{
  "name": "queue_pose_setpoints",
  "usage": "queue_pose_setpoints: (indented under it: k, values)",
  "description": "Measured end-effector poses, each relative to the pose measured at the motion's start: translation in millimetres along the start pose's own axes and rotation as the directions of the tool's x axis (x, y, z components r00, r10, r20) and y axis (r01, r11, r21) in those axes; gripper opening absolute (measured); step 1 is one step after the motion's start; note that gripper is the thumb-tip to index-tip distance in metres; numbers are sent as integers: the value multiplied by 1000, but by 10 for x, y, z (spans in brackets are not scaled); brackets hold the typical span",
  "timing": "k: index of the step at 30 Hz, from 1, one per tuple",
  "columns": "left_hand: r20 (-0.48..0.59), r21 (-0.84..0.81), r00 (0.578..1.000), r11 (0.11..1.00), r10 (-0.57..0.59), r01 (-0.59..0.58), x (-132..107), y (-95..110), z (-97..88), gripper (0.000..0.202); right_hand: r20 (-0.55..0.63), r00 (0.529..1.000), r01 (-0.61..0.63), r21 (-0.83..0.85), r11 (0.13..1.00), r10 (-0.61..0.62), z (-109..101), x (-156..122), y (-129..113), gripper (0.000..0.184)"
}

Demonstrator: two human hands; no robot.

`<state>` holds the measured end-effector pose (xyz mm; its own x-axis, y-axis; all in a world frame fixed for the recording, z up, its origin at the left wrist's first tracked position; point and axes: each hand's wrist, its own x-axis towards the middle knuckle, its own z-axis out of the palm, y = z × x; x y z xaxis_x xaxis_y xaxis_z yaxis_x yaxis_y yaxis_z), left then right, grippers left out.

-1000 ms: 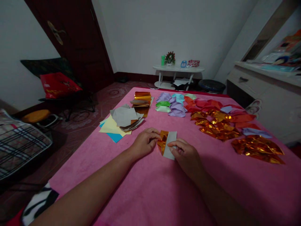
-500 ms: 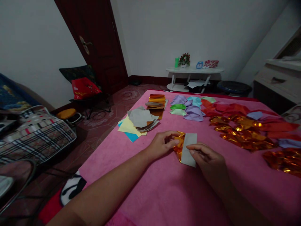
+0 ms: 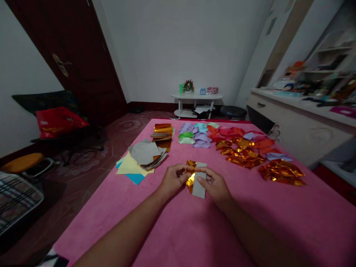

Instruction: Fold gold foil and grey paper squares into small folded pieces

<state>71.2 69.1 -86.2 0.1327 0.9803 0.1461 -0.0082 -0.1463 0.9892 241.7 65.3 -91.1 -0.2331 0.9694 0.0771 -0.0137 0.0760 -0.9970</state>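
Observation:
Between my hands, just above or on the pink cloth, is a partly folded sheet of gold foil paper (image 3: 199, 188), its grey-white back showing as an upright strip on the right and its shiny gold face on the left. My left hand (image 3: 174, 180) pinches the gold edge between thumb and fingers. On the other side my right hand (image 3: 213, 184) grips the pale strip, thumb in front and fingers curled at its upper part. Off to the left lie a stack of grey-backed sheets (image 3: 146, 151) and yellow paper (image 3: 130, 164) over blue paper (image 3: 136, 178).
Behind the sheets sits a pile of gold foil papers (image 3: 163, 129). Folded purple and green pieces (image 3: 201, 140), red pieces (image 3: 230, 132) and folded gold foil pieces (image 3: 282, 172) spread over the right side of the pink-covered table (image 3: 167, 237). A white side table (image 3: 197, 96) stands by the wall.
The camera view has turned to the right, so everything shifts left. My right fingers now sit higher on the pale strip, closer to my left hand. Both hands keep hold of the foil paper.

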Motion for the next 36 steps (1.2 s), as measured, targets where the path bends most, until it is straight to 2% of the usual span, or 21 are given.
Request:
queue_pose_setpoints:
  k: [4, 7, 12, 14, 16, 18, 21, 25, 30, 36]
  values:
    - [45, -23, 999, 1000, 22, -21, 26, -59, 49, 28, -58, 998, 34, -5, 999, -34, 13, -6, -18, 31]
    - [69, -117, 997, 993, -14, 22, 73, -88, 98, 35, -80, 995, 63, 1, 998, -63, 12, -21, -33, 35]
    - [119, -221, 988, 968, -95, 120, 281, -58, 142, 38, -236, 968, 85, 9, 996, -80, -41, 78, -14, 63]
    - [164, -228, 982, 964, -99, 136, 400, -33, 152, 41, -296, 952, 93, 27, 995, -81, -85, 178, -4, 68]
    - [213, -226, 971, 962, -107, 155, 514, -17, 166, 44, -327, 941, 111, 40, 993, -92, -137, 289, 2, 60]
    - [245, -217, 963, 962, -111, 166, 608, -18, 183, 45, -338, 936, 118, 50, 992, -95, -190, 386, 8, 43]
    - [239, -230, 967, 962, -94, 150, 687, -41, 192, 47, -374, 924, 112, 70, 991, -78, -257, 479, 21, 28]
    - [170, -265, 982, 956, -81, 125, 692, -66, 156, 48, -442, 896, 103, 110, 989, -44, -321, 515, 39, 30]
    - [37, -171, 996, 981, -82, 87, 644, -65, 143, 26, -422, 907, 73, 108, 991, -21, -341, 497, 25, 28]
    - [29, -55, 998, 997, -50, 51, 602, -76, 198, 15, -409, 912, 32, 72, 997, 0, -323, 476, 14, 21]
